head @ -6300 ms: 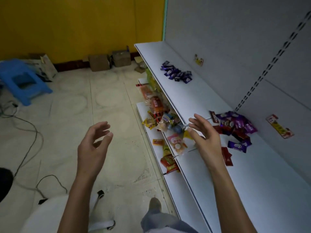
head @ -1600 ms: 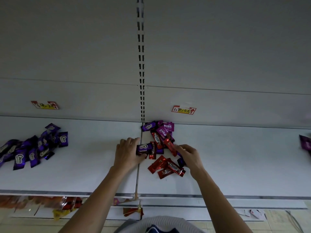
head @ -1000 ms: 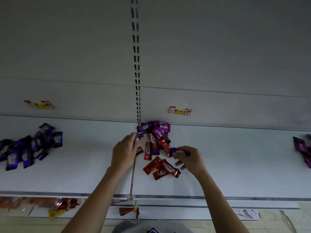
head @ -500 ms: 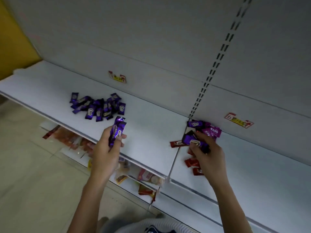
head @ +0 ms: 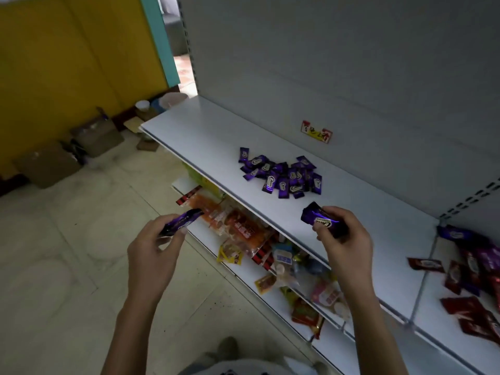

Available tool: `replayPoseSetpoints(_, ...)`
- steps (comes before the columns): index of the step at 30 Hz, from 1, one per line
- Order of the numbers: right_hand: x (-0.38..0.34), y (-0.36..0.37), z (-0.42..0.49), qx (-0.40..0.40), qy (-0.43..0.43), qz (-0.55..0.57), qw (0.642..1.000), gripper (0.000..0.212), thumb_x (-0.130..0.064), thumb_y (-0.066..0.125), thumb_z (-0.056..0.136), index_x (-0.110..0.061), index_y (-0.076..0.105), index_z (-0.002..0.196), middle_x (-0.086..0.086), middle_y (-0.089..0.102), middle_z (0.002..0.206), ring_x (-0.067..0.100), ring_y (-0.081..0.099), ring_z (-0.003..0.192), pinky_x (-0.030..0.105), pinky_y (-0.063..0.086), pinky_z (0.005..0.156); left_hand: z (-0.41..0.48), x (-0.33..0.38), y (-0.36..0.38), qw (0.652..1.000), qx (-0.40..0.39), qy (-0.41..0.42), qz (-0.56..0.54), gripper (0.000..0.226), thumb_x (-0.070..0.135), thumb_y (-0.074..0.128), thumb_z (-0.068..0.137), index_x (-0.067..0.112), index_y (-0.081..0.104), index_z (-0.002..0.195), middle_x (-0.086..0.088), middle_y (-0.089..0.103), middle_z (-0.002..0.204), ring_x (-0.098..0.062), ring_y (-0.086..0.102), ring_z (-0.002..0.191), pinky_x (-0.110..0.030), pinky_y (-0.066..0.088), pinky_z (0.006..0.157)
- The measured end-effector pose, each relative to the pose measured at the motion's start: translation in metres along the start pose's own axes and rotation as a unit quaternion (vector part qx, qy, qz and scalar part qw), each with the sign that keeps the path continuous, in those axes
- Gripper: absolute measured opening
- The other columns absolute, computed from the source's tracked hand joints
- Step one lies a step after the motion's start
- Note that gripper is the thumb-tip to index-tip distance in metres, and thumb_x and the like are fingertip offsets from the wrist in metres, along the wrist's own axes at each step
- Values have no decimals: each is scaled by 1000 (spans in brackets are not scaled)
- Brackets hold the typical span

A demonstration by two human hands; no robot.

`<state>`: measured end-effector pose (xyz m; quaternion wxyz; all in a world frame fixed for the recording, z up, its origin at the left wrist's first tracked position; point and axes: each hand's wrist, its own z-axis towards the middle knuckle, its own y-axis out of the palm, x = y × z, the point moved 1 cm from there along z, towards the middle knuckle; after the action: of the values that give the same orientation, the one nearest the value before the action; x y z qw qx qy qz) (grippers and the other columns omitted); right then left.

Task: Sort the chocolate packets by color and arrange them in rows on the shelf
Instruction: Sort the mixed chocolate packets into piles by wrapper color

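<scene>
My left hand [head: 154, 250] pinches a purple chocolate packet [head: 181, 222] out over the floor, left of the shelf edge. In my right hand [head: 342, 239] I hold another purple packet [head: 322, 220], raised just above the white shelf [head: 205, 136]. A heap of several purple packets [head: 282, 174] lies farther back on the shelf, beyond my right hand. At the far right sits a mixed pile of red and purple packets [head: 472, 274], partly cut off by the frame edge.
A lower shelf [head: 273, 299] under the front edge carries assorted snack bags. Cardboard boxes [head: 94, 136] stand on the tiled floor by the yellow wall. A red and yellow label [head: 316, 131] is stuck to the grey back panel. A slotted upright [head: 470, 198] divides the panels.
The view has swung left, away from the mixed pile. Both hands have lifted purple packets from that pile and carried them left toward the purple heap.
</scene>
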<state>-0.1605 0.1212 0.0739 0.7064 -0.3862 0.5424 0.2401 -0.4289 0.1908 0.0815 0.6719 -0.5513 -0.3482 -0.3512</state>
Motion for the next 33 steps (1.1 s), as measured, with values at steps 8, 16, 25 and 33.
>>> replayPoseSetpoints(8, -14, 84, 9, -41, 13, -35, 998, 24, -9, 66, 82, -25, 61, 100, -22, 59, 89, -12, 55, 81, 2, 43, 66, 54, -38, -37, 1000, 22, -12, -5, 22, 8, 65, 83, 27, 63, 95, 6, 61, 92, -12, 58, 84, -13, 41, 71)
replayPoseSetpoints(16, -9, 100, 69, 1, 36, -59, 998, 22, -14, 69, 81, -24, 63, 99, -19, 62, 89, -15, 55, 78, 1, 41, 66, 125, -38, 14, 998, -33, -25, -44, 17, 10, 70, 79, 22, 63, 89, 14, 61, 77, -4, 56, 70, -5, 41, 64)
replayPoseSetpoints(25, 15, 106, 157, 82, 104, -73, 989, 20, -14, 68, 81, -19, 65, 100, -7, 64, 91, 8, 59, 82, 10, 41, 64, 208, -21, 96, 985, -154, 35, -67, 14, 18, 68, 81, 26, 61, 90, 8, 62, 81, 1, 56, 72, -8, 42, 61)
replayPoseSetpoints(33, 53, 113, 173, 146, 166, -139, 965, 19, -13, 70, 77, -19, 70, 95, 5, 67, 96, 10, 55, 76, 0, 36, 54, 249, -34, 174, 957, -278, 77, -1, 21, 25, 68, 82, 16, 67, 100, -5, 59, 93, -5, 51, 73, -11, 36, 62)
